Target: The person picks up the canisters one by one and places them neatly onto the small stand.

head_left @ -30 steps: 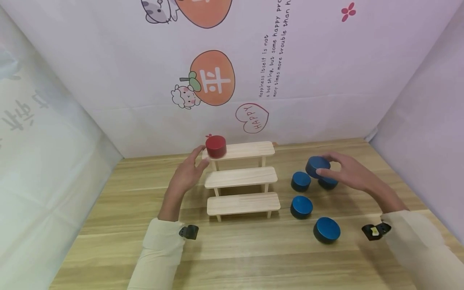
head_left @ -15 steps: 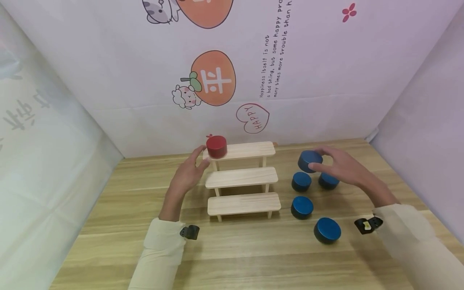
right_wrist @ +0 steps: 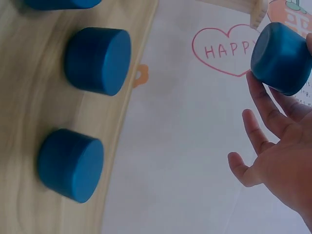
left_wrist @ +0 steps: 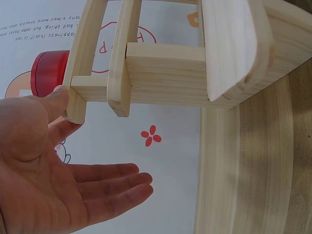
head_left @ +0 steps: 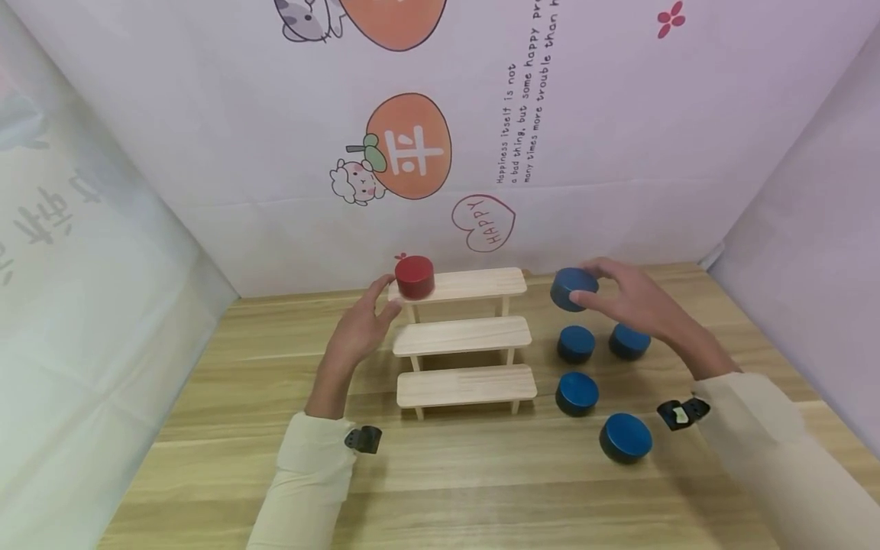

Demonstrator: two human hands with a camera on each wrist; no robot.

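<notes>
The right hand [head_left: 629, 298] holds a blue cylinder [head_left: 574, 289] by its sides, raised above the table to the right of a three-step wooden display stand [head_left: 464, 337]. In the right wrist view, the same blue cylinder [right_wrist: 282, 58] sits at the fingertips, with the ring and little fingers spread away from it. A red cylinder [head_left: 415, 276] stands on the left end of the top step. Beside it, the left hand [head_left: 360, 328] has thumb and index finger at that step's end, pinching it. Its other fingers extend straight in the left wrist view.
Several more blue cylinders stand on the wooden table [head_left: 481, 489] right of the stand, including a front one [head_left: 626, 438] and a back right one [head_left: 629, 341]. A printed white cloth [head_left: 289, 153] hangs close behind the stand. Cloth walls rise on both sides.
The right hand has carried its blue cylinder leftward and away from the body, off the back right cylinder it overlapped before. The left hand and the red cylinder have stayed in place.
</notes>
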